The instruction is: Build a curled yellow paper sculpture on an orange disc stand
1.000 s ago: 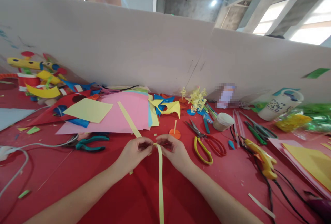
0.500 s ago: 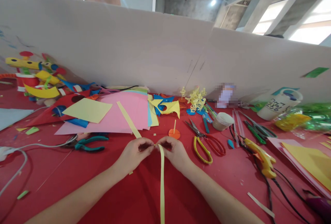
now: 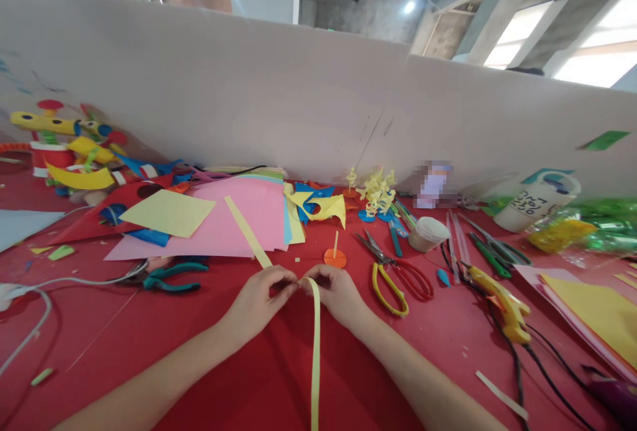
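Fingertips almost touching, my left hand and my right hand are both closed in a pinch over the red table. Between them they grip the end of a long pale-yellow paper strip, which curves over the right fingers and runs down toward me. The exact end is hidden by the fingers. A second yellow strip lies across pink paper, its lower end passing behind my left hand. Just beyond the hands stands an orange paper disc with a small yellow stick upright on it.
Scissors with red and yellow handles lie right of my hands, teal-handled pliers to the left. Farther right are a yellow glue gun with a cord and a white cup. A white partition rises behind the table.
The hanging part of the strip has swung slightly to the right. Both hands stay in nearly the same place, with fingertips shifting a little.
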`<state>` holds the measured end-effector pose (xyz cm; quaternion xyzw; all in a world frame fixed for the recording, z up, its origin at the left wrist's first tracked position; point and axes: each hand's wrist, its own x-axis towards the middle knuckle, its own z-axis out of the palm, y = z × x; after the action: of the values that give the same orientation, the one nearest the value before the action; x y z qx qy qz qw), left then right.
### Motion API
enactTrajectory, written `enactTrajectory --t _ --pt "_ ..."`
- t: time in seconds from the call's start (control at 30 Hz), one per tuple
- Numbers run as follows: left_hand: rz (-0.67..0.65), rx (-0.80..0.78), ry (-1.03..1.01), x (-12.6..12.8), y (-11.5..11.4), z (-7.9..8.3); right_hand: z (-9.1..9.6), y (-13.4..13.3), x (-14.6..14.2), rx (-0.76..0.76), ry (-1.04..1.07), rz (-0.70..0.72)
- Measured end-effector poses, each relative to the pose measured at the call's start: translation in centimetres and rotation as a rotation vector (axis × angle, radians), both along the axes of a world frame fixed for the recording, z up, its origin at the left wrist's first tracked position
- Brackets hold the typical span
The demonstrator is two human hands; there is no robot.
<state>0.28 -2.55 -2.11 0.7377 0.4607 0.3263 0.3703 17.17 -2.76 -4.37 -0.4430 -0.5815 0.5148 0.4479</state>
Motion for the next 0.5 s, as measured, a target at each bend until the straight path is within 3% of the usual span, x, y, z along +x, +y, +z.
enactTrajectory --t 0.33,0.5 --pt "-0.012 -0.149 -0.099 0.31 -0.14 -0.10 -0.50 0.17 0.11 -0.025 0.027 -0.012" --pt "-0.056 -0.302 -0.214 0.44 -0.13 -0.55 -0.60 0.13 -0.11 -0.055 0.070 -0.028"
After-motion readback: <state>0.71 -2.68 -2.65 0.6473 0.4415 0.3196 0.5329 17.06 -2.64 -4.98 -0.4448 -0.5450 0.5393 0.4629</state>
